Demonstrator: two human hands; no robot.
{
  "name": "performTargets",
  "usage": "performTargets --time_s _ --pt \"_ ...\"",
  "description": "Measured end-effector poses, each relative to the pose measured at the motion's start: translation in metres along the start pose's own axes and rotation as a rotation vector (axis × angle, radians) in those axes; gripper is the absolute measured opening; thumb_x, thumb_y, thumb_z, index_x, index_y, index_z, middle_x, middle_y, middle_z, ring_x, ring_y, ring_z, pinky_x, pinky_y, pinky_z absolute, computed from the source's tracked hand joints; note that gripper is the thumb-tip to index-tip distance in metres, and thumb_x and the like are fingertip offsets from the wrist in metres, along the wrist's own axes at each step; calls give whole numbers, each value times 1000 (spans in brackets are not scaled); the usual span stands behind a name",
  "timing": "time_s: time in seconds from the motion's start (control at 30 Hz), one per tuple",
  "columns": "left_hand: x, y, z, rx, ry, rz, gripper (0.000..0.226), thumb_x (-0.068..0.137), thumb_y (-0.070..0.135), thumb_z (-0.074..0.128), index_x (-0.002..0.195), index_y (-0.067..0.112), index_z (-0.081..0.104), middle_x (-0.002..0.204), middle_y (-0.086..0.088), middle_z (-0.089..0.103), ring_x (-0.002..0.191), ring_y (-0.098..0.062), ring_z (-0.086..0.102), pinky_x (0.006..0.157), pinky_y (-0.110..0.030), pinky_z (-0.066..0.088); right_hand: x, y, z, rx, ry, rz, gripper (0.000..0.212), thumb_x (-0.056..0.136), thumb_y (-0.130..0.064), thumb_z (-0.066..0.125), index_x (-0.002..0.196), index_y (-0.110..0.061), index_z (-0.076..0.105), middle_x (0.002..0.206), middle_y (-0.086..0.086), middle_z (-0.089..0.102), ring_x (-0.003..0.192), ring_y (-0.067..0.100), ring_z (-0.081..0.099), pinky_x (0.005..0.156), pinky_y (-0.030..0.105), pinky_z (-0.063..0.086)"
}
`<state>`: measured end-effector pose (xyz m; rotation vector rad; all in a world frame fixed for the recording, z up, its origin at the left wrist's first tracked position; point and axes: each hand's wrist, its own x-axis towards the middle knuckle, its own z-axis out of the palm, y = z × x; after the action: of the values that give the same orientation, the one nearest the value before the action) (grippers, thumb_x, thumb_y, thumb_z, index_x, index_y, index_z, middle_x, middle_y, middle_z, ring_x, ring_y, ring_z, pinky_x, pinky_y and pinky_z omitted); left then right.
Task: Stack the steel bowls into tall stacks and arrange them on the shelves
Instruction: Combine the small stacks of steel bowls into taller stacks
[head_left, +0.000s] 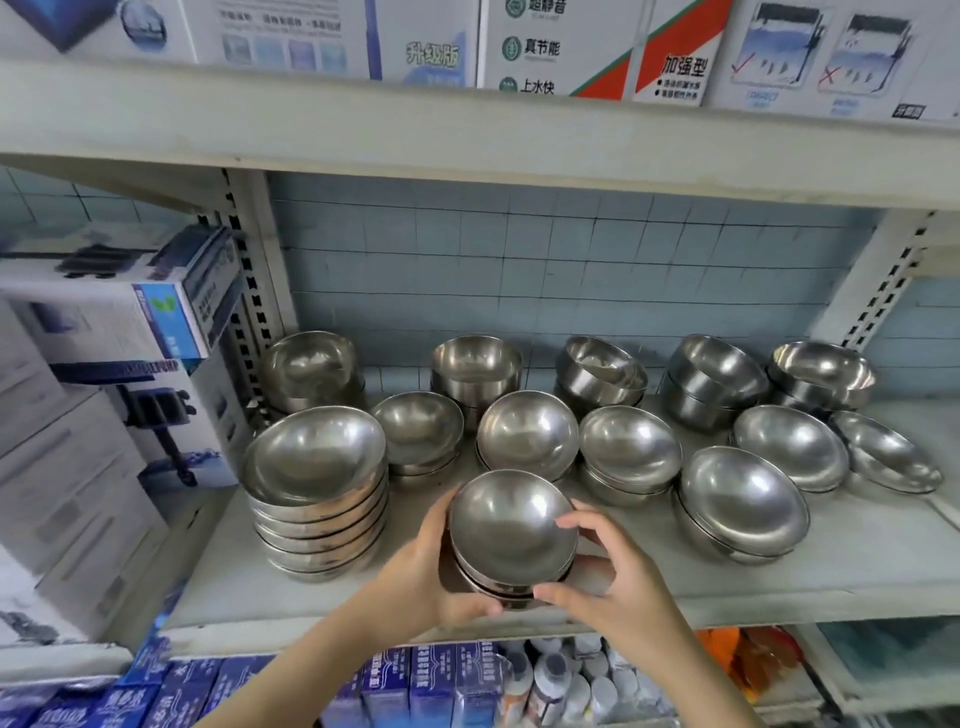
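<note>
A person's two hands grip a short stack of steel bowls (511, 540) at lower centre of the frame, just above the front edge of the shelf (831, 577). The left hand (431, 577) cups the stack's left side, fingers curled beneath; the right hand (602, 561) pinches its right rim, fingertip over the lip and thumb under the base. A taller stack (317, 493) stands to the left, more bowls behind. Boxes (597, 47) along the top of the frame read "超静音", "真节能", "上水快" and "加强型".
</note>
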<state>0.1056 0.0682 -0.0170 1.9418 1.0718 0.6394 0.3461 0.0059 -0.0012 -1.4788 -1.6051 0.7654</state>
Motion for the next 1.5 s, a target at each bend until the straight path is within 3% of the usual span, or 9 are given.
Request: performTargets --time_s 0.23,0.33,0.6,0.93,1.0,1.13,1.33,1.43,1.5 --pt "-4 -8 -13 -51 11 17 122 64 47 86 149 34 1 138 21 35 126 15 35 96 5 23 -10 -21 15 13 26 77 68 69 -39 86 122 -59 47 131 -33 48 106 -9 59 95 19 47" --pt "-5 -13 -21 -75 -8 14 119 69 41 85 151 34 -1 138 24 35 121 27 30 96 5 22 -8 -27 26 46 20 82 73 75 -35 83 133 -53 42 131 -34 45 111 -18 53 88 9 46" --pt "-8 -15 -22 -130 -66 1 124 75 45 78 150 31 -20 155 13 16 143 1 17 116 -18 15 -11 -27 38 63 22 112 61 85 -29 74 135 -42 43 128 -40 40 111 -36 36 85 -5 34" --pt "-7 -20 -22 -159 -84 -3 126 75 44 78 147 31 -25 154 18 9 142 3 10 111 -11 10 6 -36 19 -67 45 76 73 75 -64 64 141 -52 36 144 -23 43 130 -1 46 99 22 43" --pt "-7 -18 -23 -151 -88 -8 125 76 44 78 147 30 -24 153 18 7 143 2 8 110 -11 9 20 -42 5 -116 116 60 61 82 -61 54 141 -51 40 140 -19 43 120 7 53 92 18 43" --pt "-7 -14 -25 -180 -100 -22 123 77 39 79 150 29 -19 154 17 11 141 3 13 105 0 12 60 -27 -15 -486 9 -79 48 98 -39 52 145 -31 45 146 -12 44 142 12 36 114 25 26" --pt "-8 -10 -27 -193 -103 -33 117 77 35 80 150 31 -11 149 15 22 132 13 27 97 6 19 83 -11 -27 -711 -123 -159 40 94 -24 64 134 -23 61 132 -4 61 131 17 43 110 28 31" --pt "-9 -9 -26 -205 -104 -39 114 76 34 81 149 33 -8 143 18 31 124 27 27 97 5 22 92 -8 -26 -685 -28 -262 21 86 -17 73 107 -19 76 104 -4 72 108 21 55 93 28 38" --pt "-9 -10 -26 -212 -101 -40 117 74 39 82 150 33 -8 148 17 26 134 15 25 103 1 21 96 -9 -24 -597 59 -280 11 83 -13 76 94 -17 77 91 -3 72 95 19 57 86 29 40"
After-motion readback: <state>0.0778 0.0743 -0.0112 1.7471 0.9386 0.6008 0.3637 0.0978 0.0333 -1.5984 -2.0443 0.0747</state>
